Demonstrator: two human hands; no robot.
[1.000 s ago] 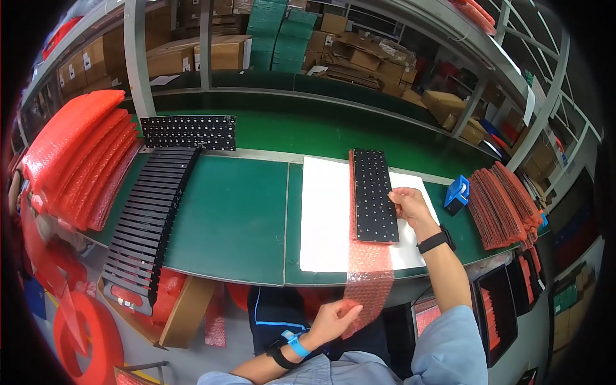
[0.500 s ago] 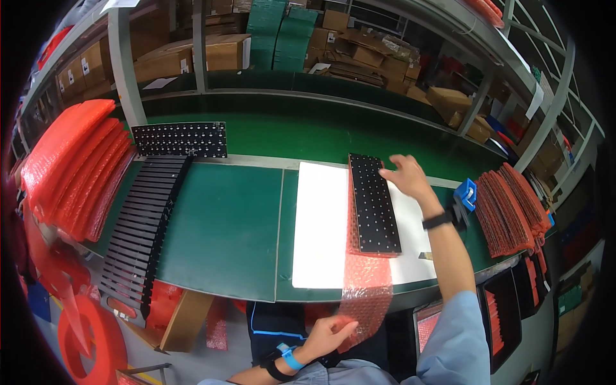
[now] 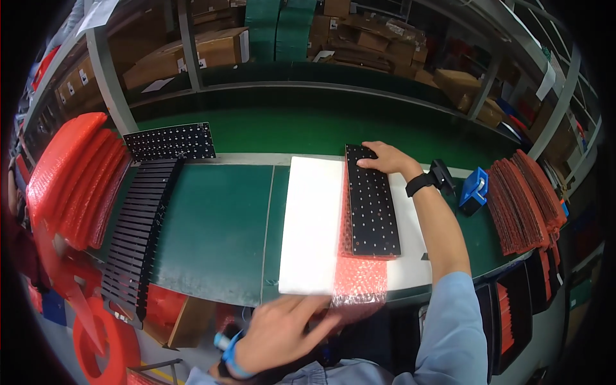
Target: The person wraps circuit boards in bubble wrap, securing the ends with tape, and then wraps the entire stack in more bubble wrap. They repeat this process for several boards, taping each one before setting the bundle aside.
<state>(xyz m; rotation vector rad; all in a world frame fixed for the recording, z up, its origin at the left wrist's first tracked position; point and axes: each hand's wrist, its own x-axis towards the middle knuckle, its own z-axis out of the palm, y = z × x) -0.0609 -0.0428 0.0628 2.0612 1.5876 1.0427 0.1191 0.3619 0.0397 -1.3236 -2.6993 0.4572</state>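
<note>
A black circuit board (image 3: pixel 373 205) with rows of small pale dots lies lengthwise on red bubble wrap (image 3: pixel 359 279), over a white sheet (image 3: pixel 311 224). My right hand (image 3: pixel 385 158) grips the board's far end, thumb on its face and fingers at the far edge. The wrap sticks out from under the board and hangs past the table's front edge. There my left hand (image 3: pixel 276 330), slightly blurred, has the loose end's left side between thumb and fingers.
A slotted black rack (image 3: pixel 144 224) stands left, with another dotted board (image 3: pixel 170 141) behind it. Red bubble-wrap stacks flank the table, one at left (image 3: pixel 77 179) and one at right (image 3: pixel 523 202). A blue tape dispenser (image 3: pixel 473 191) sits near the right stack.
My right hand has moved from beside the board onto its far end. My left hand has come up and left toward the table edge, at the wrap's loose end. The view has shifted slightly.
</note>
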